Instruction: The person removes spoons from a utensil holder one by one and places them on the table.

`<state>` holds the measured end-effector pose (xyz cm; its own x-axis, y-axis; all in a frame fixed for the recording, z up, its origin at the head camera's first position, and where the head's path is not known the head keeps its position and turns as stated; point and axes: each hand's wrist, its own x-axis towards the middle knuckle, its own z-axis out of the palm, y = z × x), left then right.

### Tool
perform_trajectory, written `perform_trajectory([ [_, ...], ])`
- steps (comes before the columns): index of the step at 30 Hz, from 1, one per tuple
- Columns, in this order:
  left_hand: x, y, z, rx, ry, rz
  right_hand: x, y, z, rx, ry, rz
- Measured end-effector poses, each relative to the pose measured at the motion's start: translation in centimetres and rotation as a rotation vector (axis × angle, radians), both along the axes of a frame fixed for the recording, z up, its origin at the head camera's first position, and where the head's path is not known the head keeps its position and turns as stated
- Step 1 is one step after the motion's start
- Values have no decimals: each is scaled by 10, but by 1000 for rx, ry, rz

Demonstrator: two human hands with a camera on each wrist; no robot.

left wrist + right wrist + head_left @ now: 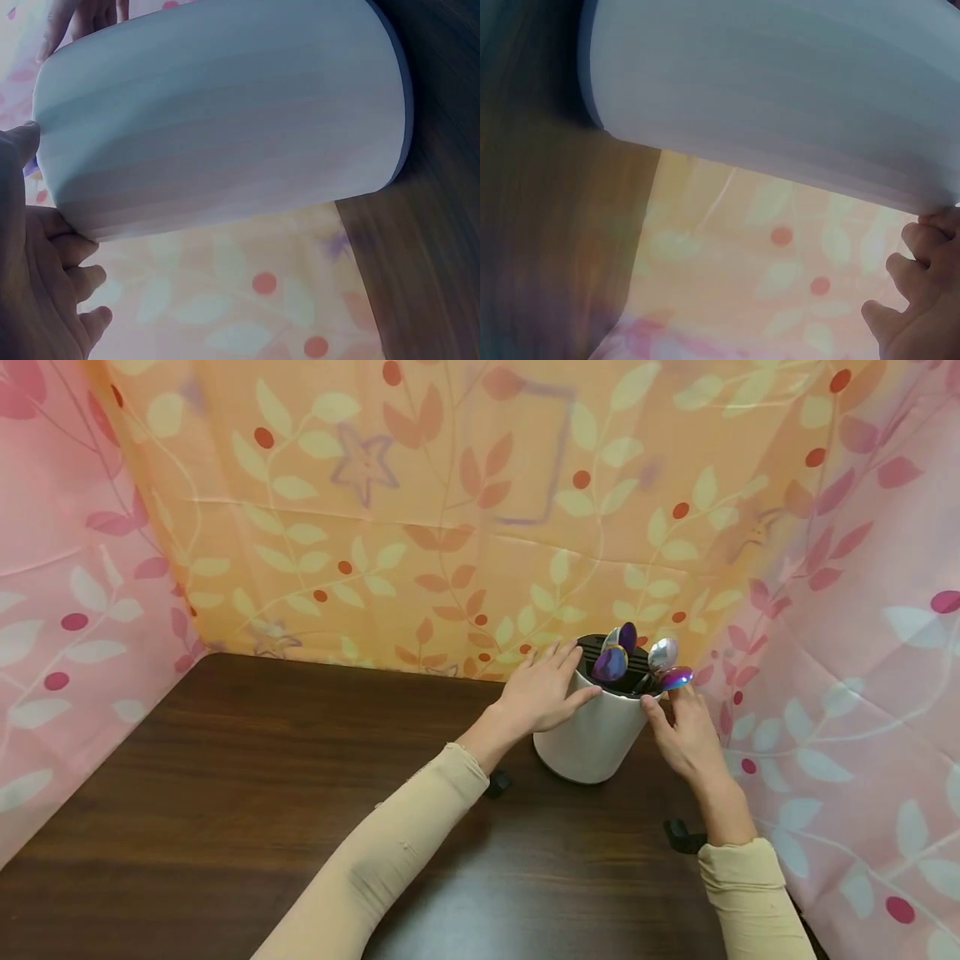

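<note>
A white, round utensil holder (588, 743) with a black slotted top (590, 647) stands upright on the table. Spoons with purple (610, 663), silver (663, 653) and rainbow-coloured (677, 678) bowls stick up out of it. My left hand (536, 689) holds the holder's upper left side, its thumb at the front of the rim. On the opposite side my right hand (688, 735) grips near the rim, under the rainbow spoon. Bent fingertips of the left hand (45, 277) touch the white wall in the left wrist view; the right wrist view shows the right hand (922, 277) doing likewise.
The dark wooden table (225, 810) extends to the left and front. A yellow leaf-patterned cloth (420, 527) hangs behind it, with pink cloth (862, 693) close by on the right. Small black pieces (684, 837) show by both wrists.
</note>
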<state>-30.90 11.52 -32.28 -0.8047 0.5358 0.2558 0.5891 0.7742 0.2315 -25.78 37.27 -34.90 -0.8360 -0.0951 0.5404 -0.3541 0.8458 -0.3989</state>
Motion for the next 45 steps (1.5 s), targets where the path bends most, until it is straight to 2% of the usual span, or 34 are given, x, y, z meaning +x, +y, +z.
perform_trajectory([
  [5,2,-28,-2,24,-3,25,-7,-22,0,32,-51,20],
  [11,7,-63,-8,74,8,65,-18,-53,-4,41,-18,74],
  [18,18,-110,-13,121,41,119,-22,-97,-4,65,-12,134],
  [23,28,-143,-11,127,39,143,-22,-129,-3,89,-7,160],
  [30,38,-189,-3,88,10,162,-17,-173,-2,107,-36,182],
  [36,39,-211,2,86,-20,169,-12,-194,2,111,-40,204],
  [42,39,-220,2,84,-28,149,-9,-198,0,87,-56,206],
  [45,38,-222,1,79,-29,147,-7,-196,-2,28,-47,219],
])
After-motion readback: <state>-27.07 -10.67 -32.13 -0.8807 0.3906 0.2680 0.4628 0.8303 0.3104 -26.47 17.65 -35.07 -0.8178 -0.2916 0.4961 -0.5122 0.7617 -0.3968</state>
